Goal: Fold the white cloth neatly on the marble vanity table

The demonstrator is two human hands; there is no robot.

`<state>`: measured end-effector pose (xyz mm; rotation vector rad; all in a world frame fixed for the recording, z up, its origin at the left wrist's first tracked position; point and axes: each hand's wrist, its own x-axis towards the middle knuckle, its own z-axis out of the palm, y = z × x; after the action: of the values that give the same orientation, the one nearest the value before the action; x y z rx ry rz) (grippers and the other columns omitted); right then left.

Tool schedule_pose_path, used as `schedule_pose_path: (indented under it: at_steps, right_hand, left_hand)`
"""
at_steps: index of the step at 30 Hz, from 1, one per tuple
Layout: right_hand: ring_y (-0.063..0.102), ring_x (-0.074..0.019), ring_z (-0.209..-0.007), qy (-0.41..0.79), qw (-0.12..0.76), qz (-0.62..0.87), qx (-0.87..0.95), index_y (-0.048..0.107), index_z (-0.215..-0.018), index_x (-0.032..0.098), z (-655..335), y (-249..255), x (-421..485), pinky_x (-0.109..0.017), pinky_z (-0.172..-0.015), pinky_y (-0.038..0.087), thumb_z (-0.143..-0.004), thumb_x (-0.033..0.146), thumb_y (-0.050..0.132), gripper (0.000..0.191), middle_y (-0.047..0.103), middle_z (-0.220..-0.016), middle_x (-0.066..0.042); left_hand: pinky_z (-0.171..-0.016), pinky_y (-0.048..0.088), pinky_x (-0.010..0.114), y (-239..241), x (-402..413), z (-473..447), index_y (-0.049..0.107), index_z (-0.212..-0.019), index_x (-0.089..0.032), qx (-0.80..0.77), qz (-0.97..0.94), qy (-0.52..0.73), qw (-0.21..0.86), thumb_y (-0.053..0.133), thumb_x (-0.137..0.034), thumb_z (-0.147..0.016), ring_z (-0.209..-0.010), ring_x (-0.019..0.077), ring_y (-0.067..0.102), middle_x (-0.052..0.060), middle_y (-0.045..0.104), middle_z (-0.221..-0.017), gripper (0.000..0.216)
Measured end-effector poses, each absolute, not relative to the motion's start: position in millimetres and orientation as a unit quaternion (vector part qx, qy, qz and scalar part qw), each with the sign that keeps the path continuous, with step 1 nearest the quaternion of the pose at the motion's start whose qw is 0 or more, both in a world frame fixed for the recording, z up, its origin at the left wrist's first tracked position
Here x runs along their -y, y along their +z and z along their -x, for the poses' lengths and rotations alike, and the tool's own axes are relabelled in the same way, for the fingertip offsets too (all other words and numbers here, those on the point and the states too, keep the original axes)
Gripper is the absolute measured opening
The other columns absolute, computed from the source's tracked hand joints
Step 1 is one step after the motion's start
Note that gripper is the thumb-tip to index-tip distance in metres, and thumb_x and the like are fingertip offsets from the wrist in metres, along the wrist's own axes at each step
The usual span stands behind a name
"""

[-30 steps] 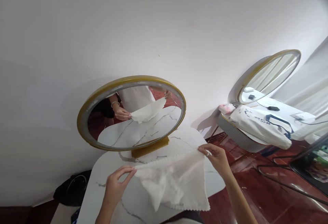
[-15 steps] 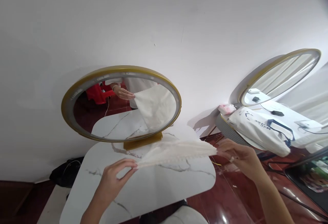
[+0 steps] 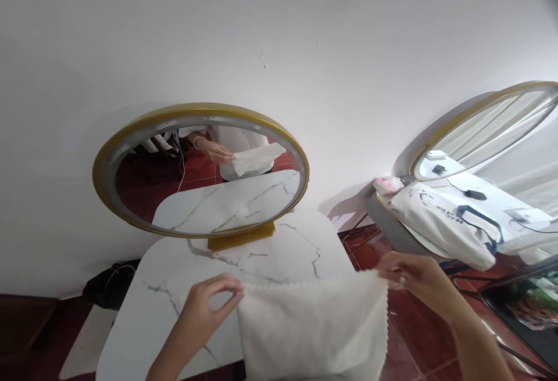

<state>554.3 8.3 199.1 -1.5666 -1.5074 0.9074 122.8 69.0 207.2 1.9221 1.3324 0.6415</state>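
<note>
A white cloth with a zigzag-cut edge hangs stretched between my two hands. My left hand pinches its upper left corner between thumb and fingertips. The upper right corner is held in the fingers of my right hand, which wears a ring. The cloth hangs down over the near edge of the white marble-patterned table, and its lower end runs out of view. On that table a round gold-framed mirror reflects a hand and the cloth.
A second gold-rimmed mirror stands on another table at the right, beside a pink tissue pack and a white bag with dark straps. A black bag lies left of the table. Dark red tiles cover the floor.
The cloth was billowing forward over the tabletop; now it hangs down toward me at the near edge. Both hands keep hold of its corners, and my right hand sits slightly lower.
</note>
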Motion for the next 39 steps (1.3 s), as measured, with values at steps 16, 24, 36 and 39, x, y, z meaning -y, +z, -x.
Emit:
schedule_pose_path:
  at_steps: [16,24,36,39]
  right_hand:
    - [0.056,-0.0167,-0.058,0.201,0.303,0.702,0.612,0.069,-0.071,0.016,-568.6,26.7,-212.1,-0.028,-0.061,0.046,-0.071,0.019,0.05,0.019,0.065,-0.062,-0.005]
    - [0.048,-0.0301,-0.123,0.147,0.276,0.634,0.708,0.063,-0.121,0.022,-508.3,-15.1,-147.1,-0.05,-0.105,0.036,-0.087,0.031,0.052,0.036,0.056,-0.132,-0.012]
    - [0.006,-0.0319,-0.145,0.014,0.082,0.695,0.714,0.024,-0.148,0.039,-464.6,-61.1,-199.0,-0.073,-0.104,-0.001,-0.096,0.053,0.033,0.055,0.015,-0.159,-0.006]
    - [0.013,-0.0327,-0.144,-0.002,0.111,0.695,0.711,0.033,-0.146,0.033,-463.1,-60.0,-197.1,-0.069,-0.107,0.002,-0.096,0.051,0.034,0.053,0.022,-0.157,-0.009]
  left_hand:
    - [-0.08,0.052,0.031,31.7,-177.2,-241.6,0.066,-0.098,-0.016,-0.651,-0.705,0.22,0.179,0.038,-0.007,-0.083,-0.091,0.0182,0.066,0.01,0.065,-0.108,0.033]
    - [-0.11,0.038,0.046,-27.1,-129.2,-274.4,0.045,-0.137,-0.017,-0.597,-0.756,0.258,0.073,0.036,-0.022,-0.093,-0.14,0.0271,0.033,0.013,0.038,-0.15,0.045]
    - [-0.111,0.032,0.053,-40.3,-207.1,-296.1,0.05,-0.136,-0.012,-0.655,-0.74,0.155,-0.005,0.035,-0.019,-0.093,-0.134,0.0325,0.041,0.02,0.049,-0.14,0.046]
    - [-0.114,0.029,0.048,-45.3,-194.4,-307.5,0.044,-0.139,-0.007,-0.634,-0.755,0.168,-0.017,0.031,-0.016,-0.093,-0.14,0.0287,0.033,0.019,0.043,-0.145,0.048]
